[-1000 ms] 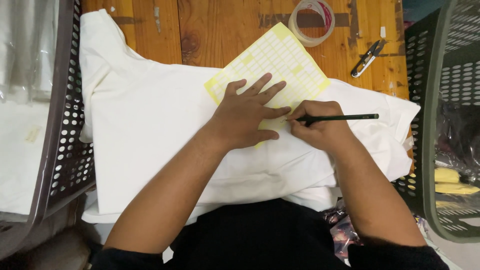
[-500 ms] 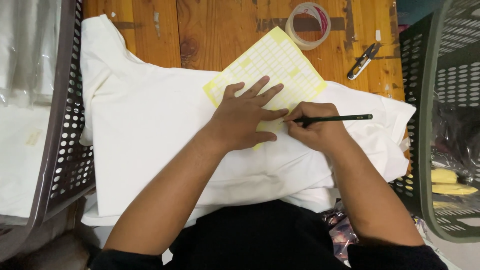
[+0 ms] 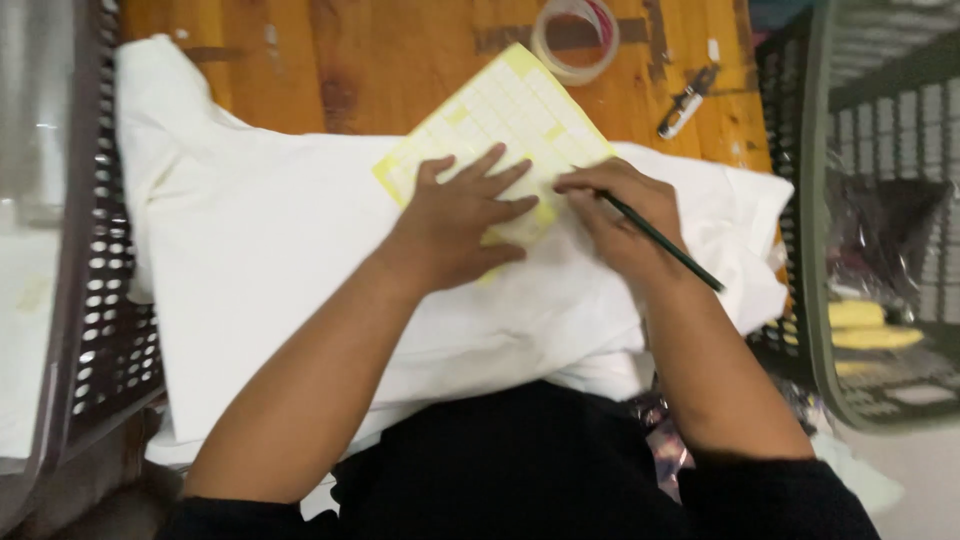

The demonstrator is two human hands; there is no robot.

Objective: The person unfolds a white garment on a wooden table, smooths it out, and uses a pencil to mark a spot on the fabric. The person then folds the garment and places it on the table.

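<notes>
A white garment (image 3: 290,260) lies spread over a wooden table (image 3: 400,70). On it rests a yellow sheet (image 3: 500,120) divided into small white labels. My left hand (image 3: 460,215) lies flat on the sheet's lower part, fingers spread. My right hand (image 3: 620,215) holds a dark pencil (image 3: 665,243), its fingertips on the sheet's right edge beside my left fingers. The pencil slants down to the right across my wrist.
A roll of clear tape (image 3: 575,38) and a marker (image 3: 685,103) lie at the table's far side. A dark perforated basket (image 3: 95,320) stands at the left, a green basket (image 3: 870,210) with yellow items at the right.
The view has shifted, so everything sits further right. The pencil has swung from pointing level to the right to slanting down-right. My right fingers have moved onto the sheet's edge.
</notes>
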